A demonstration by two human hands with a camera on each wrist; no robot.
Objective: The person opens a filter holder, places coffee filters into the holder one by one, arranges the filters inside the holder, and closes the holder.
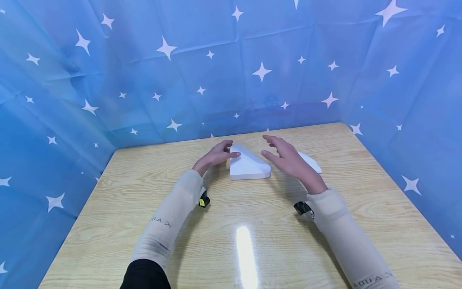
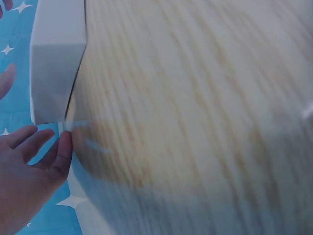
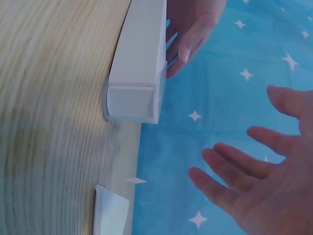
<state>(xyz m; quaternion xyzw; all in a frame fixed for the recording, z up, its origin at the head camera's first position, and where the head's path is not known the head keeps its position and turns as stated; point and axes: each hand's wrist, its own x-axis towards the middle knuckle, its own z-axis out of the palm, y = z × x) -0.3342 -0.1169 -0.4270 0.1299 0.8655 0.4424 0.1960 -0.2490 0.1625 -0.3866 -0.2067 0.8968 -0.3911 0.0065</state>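
Observation:
A white wedge-shaped box (image 1: 249,163), with a rounded right corner, lies on the table. My left hand (image 1: 217,155) is at its left side, thumb overlapping the box's edge in the head view. In the left wrist view, the left fingertips (image 2: 66,142) are right at the end of the box (image 2: 57,73), not curled round it. My right hand (image 1: 286,158) hovers to the right of the box, its fingers spread and apart from it. Beyond the right hand lies a flat white piece (image 1: 311,161) with a curved edge, partly hidden by that hand.
The light wooden table (image 1: 144,192) meets a blue curtain with white stars (image 1: 216,72) at the back and sides. A bright light reflection lies on the near middle of the tabletop. Dark wrist cameras hang below both pale sleeves (image 1: 173,212).

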